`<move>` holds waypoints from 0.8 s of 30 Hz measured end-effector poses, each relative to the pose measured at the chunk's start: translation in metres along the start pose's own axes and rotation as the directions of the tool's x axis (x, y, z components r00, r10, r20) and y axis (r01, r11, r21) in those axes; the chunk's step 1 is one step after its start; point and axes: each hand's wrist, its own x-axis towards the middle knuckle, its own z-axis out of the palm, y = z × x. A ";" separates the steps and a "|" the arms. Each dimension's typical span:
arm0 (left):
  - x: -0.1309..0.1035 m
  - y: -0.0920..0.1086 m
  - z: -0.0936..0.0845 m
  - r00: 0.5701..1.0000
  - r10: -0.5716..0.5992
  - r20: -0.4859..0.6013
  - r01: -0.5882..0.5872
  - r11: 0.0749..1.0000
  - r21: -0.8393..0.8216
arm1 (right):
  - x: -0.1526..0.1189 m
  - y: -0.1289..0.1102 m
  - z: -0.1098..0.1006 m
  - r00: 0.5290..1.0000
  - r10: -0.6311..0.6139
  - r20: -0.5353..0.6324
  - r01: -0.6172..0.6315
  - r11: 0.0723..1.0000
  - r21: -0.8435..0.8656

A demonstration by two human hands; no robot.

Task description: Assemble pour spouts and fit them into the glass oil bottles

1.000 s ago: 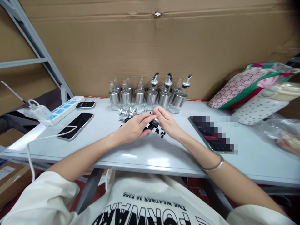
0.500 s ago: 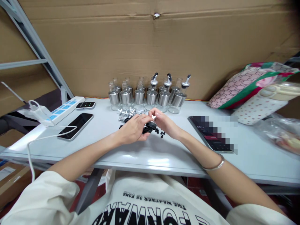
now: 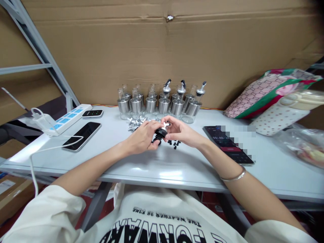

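Observation:
A bottle pour spout (image 3: 160,133) with a silvery nozzle and a ribbed black stopper is held tilted over the table, between both hands. My left hand (image 3: 144,137) is closed around its stopper end. The fingers of my right hand (image 3: 180,132) curl around the nozzle side, the thumb by the black collar. At the nozzle tip shows a small black piece (image 3: 168,124), partly hidden by the fingers. Several small black caps (image 3: 175,145) lie just below my right hand. Silvery spout parts (image 3: 134,124) are piled behind my left hand.
Glass bottles with metal sleeves (image 3: 151,105) stand in rows at the back, three with spouts fitted. A phone (image 3: 82,136) and a power strip (image 3: 71,118) lie left; another phone (image 3: 230,145) lies right, near a dotted bottle (image 3: 280,114) and a patterned bag (image 3: 263,94).
The pour spout has turned so its nozzle and collar show more. My right fingers have spread from a tight pinch at the nozzle to a wider hold, and a black piece now shows there.

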 end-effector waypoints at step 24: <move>0.000 -0.003 -0.001 0.997 -0.056 0.044 0.053 0.996 0.073 | -0.013 -0.008 -0.055 0.847 0.482 -0.225 -0.424 0.357 -0.833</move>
